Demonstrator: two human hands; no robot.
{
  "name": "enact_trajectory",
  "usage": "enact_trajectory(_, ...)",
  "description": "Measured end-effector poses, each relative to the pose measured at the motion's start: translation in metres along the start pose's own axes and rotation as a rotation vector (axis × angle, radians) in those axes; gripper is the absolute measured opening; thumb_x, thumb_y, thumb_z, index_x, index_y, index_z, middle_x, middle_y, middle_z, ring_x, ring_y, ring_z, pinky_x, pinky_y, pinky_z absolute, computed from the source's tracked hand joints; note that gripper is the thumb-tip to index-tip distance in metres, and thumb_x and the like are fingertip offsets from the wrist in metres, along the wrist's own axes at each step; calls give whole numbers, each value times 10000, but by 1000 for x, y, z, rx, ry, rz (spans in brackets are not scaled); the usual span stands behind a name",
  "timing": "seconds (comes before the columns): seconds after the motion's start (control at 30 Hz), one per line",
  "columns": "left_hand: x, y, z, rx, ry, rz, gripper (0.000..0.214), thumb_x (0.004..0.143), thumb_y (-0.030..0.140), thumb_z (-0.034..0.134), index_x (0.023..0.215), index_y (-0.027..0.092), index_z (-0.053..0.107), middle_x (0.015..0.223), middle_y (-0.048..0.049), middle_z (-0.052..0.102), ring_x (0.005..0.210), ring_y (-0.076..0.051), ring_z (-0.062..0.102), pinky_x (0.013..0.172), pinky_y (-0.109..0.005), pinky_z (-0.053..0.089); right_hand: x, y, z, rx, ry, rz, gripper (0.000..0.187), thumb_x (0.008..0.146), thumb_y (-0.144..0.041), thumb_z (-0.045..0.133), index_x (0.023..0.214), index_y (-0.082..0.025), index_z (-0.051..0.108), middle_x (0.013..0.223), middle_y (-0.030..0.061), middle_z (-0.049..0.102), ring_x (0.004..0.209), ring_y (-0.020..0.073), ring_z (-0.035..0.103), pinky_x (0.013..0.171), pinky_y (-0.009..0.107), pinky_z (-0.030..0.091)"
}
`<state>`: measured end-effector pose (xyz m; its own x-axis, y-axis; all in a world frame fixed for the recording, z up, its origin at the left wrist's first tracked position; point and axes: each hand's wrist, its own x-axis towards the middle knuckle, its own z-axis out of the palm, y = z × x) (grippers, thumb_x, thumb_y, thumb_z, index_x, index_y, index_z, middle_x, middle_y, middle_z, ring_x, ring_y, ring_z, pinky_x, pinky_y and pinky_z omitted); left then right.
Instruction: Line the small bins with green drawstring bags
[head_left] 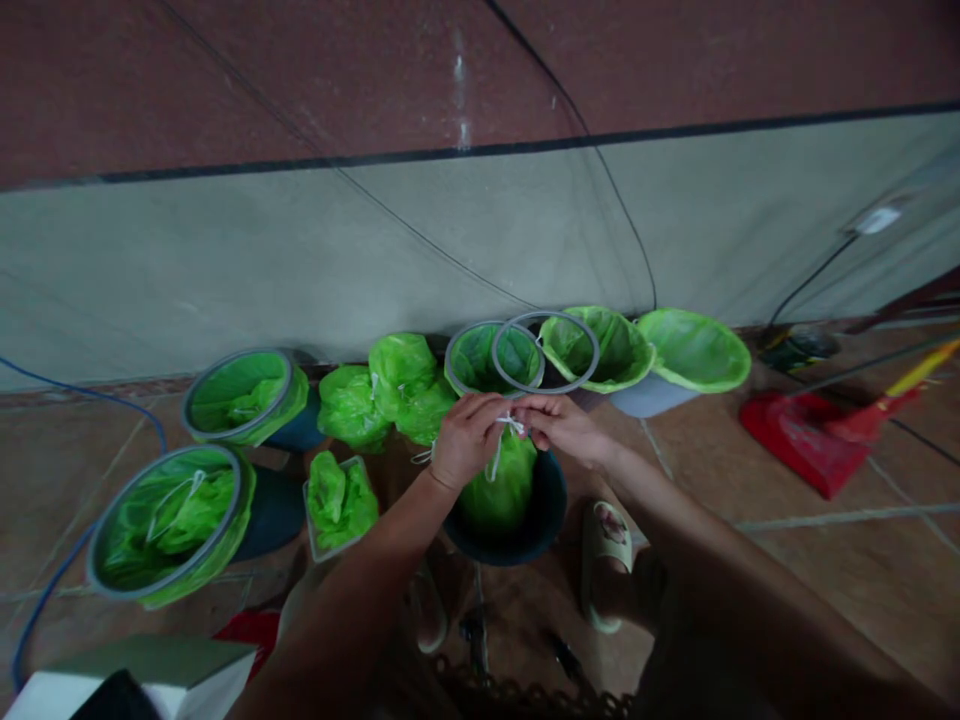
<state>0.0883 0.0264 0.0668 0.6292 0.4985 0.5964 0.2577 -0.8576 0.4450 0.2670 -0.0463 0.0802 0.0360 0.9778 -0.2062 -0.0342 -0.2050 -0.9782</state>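
Note:
A green plastic bag (501, 490) stands gathered at its top inside a dark round bin (551, 520) in front of me. White drawstrings (512, 424) come together at the bag's neck. My left hand (466, 437) pinches the drawstrings from the left. From the right, the fingers of my right hand (561, 425) are closed on the same drawstrings, close to the left fingertips. A loose loop of string hangs down over the bag. The exact finger positions are partly hidden.
Lined bins stand left (236, 395) and right (694, 350). Tied green bags (352, 405) lie by the wall, near a small lined basket (341, 500). A loose grey ring (592, 355) rests over the back bins. At right lies a red dustpan (817, 440); a blue cable (56, 572) runs at left.

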Motion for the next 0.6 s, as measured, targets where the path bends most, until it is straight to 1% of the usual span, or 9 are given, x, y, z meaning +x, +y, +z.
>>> enact_trajectory(0.07, 0, 0, 1, -35, 17, -53, 214, 973, 176, 548, 1098, 188, 721, 1066, -77, 734, 1024, -170, 687, 917, -320, 573, 0, -2, 0, -20, 26, -12, 375, 786, -508, 732, 945, -170, 694, 624, -39, 622, 451, 56, 424, 434, 199, 334)
enact_trajectory(0.1, -1, 0, 2, -44, 21, -75, 212, 967, 171, 557, 1099, 193, 721, 1063, -71, 727, 1011, -164, 687, 907, -311, 576, 0, -3, 1, -19, 11, -26, 369, 794, -504, 726, 955, -175, 693, 624, -43, 617, 454, 57, 424, 433, 197, 330)
enact_trajectory(0.17, -1, 0, 3, -57, 21, -92, 208, 958, 166, 571, 1100, 195, 721, 1038, -59, 716, 979, -152, 687, 886, -292, 579, -1, -5, 1, -10, -80, -49, 327, 806, -485, 718, 927, -182, 692, 638, -43, 614, 473, 59, 435, 443, 195, 338)
enact_trajectory(0.23, -2, 1, 3, -78, 9, -81, 199, 958, 167, 576, 1090, 189, 723, 1004, -52, 713, 952, -144, 687, 863, -274, 577, -3, -5, 2, -1, -180, -48, 283, 799, -456, 726, 868, -184, 691, 649, -41, 612, 490, 62, 445, 455, 196, 349)
enact_trajectory(0.3, -2, 1, 4, -103, -12, -75, 189, 955, 167, 587, 1079, 192, 727, 978, -43, 714, 928, -138, 687, 849, -266, 576, -3, -3, 1, 19, -199, -36, 261, 776, -434, 740, 825, -182, 695, 640, -39, 608, 496, 64, 437, 457, 199, 341)
enact_trajectory(0.43, -1, 1, 3, -128, -29, -105, 167, 948, 183, 614, 1061, 205, 735, 947, -33, 718, 888, -136, 684, 833, -272, 573, -3, -2, 1, 46, -107, -18, 271, 734, -433, 759, 805, -174, 728, 627, -32, 618, 501, 64, 415, 460, 206, 316)
enact_trajectory(0.6, 1, 2, 1, -115, -38, -96, 172, 978, 213, 578, 1041, 194, 737, 934, -41, 718, 882, -140, 677, 820, -262, 557, -4, -9, -2, 44, 33, 14, 285, 666, -407, 801, 818, -170, 753, 626, -32, 618, 511, 68, 413, 480, 222, 328)
